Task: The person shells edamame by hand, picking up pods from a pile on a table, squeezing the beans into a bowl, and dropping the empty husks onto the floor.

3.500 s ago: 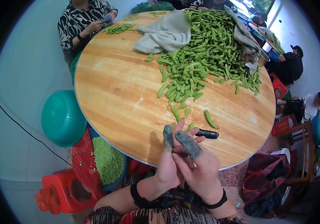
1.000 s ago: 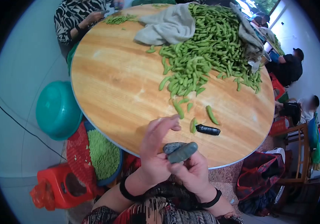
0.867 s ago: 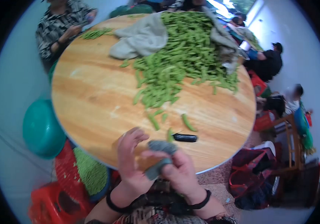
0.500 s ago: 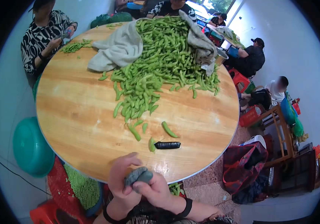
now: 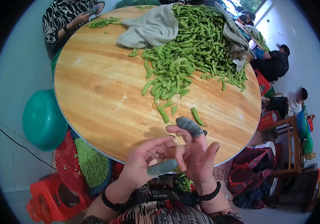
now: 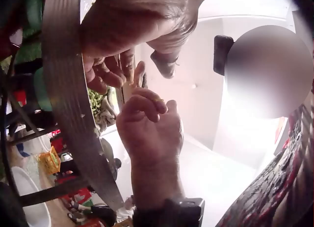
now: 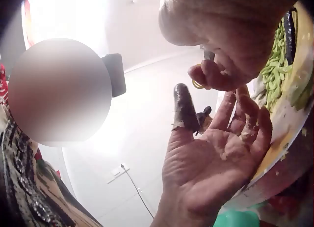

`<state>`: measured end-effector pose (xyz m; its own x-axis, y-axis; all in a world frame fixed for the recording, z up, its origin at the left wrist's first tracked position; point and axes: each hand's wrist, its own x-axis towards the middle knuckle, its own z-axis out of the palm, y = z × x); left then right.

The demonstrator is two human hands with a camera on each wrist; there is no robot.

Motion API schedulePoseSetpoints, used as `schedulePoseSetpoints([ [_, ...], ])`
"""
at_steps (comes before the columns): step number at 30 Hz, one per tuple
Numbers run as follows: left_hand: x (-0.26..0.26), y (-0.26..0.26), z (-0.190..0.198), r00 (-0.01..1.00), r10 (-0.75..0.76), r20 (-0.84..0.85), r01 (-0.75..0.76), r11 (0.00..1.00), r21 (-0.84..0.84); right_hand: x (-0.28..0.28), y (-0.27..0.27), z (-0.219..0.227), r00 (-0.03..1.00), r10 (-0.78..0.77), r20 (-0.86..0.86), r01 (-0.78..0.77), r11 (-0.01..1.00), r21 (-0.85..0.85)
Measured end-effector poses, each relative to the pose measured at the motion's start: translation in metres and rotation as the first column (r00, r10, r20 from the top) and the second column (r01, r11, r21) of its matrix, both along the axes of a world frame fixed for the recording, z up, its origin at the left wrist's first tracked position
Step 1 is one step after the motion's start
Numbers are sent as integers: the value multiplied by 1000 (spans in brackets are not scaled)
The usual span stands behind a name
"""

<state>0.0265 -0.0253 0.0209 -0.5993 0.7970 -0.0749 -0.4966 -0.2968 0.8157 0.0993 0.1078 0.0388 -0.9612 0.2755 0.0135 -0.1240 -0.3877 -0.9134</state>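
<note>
Your left hand point(image 5: 139, 160) lies loose, grey thumb sleeve point(image 5: 162, 167) pointing to three o'clock near the table's point(image 5: 92, 97) six-o'clock rim; right hand point(image 5: 198, 162) part-curled, yellow loop point(image 7: 197, 84) at its fingers, hold unclear: best straighten that thumb, seat sleeve evenly.

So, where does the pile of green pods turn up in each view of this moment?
Head: the pile of green pods lies upper middle, reaching right, on the wooden table.
Left wrist: only a small patch of it, left of centre.
Right wrist: part of it, upper right.
Shared landmark: the table's curved edge, left in the left wrist view, lower right in the right wrist view.
</note>
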Motion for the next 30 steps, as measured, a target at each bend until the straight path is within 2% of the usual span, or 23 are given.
schedulePoseSetpoints([
  [1,2,-1,0,1000,1,5,-1,1000,0,-1,1,0,1000,-13,-15,13,1000,12],
  [3,4,-2,0,988,-22,-151,28,999,37,-3,2,0,999,-27,-32,28,999,24],
  [4,3,-2,-1,988,-22,-151,28,999,34,-4,1,1,997,-67,-41,68,997,37],
  [5,2,-2,-4,891,89,-446,-110,994,-22,-4,0,0,993,-108,-51,111,993,48],
  [6,2,-2,-6,695,160,-701,-255,967,-32,-4,-1,-1,993,-110,-50,112,993,45],
  [10,5,2,-25,748,261,-610,-281,958,66,-4,-4,-6,990,-115,-78,117,993,23],
  [12,5,1,-28,926,218,-309,-184,974,134,-4,-5,-7,989,-118,-92,118,993,-4],
  [13,5,1,-28,926,217,-309,-184,974,132,-3,-5,-8,989,-114,-91,111,993,-30],
  [15,5,0,-28,960,222,-171,-191,964,183,-3,-4,-8,990,-110,-90,105,993,-58],
  [16,5,0,-29,960,221,-172,-190,965,182,-2,-4,-9,991,-98,-89,93,994,-60],
  [18,4,-1,-31,981,185,-57,-171,965,197,-2,-2,-10,992,-88,-91,83,995,-61],
  [23,2,-4,-33,979,192,-68,-179,969,169,-3,-1,-14,991,-27,-129,14,995,-102],
  [25,2,-4,-35,976,195,-99,-176,969,174,-1,-1,-15,989,12,-144,-38,983,-181],
  [27,6,-5,-39,934,300,-196,-274,950,148,-2,-2,-16,989,43,-142,-82,955,-287],
  [30,13,-3,-37,906,379,-187,-346,920,186,-1,-6,-17,988,62,-141,-115,907,-406],
])
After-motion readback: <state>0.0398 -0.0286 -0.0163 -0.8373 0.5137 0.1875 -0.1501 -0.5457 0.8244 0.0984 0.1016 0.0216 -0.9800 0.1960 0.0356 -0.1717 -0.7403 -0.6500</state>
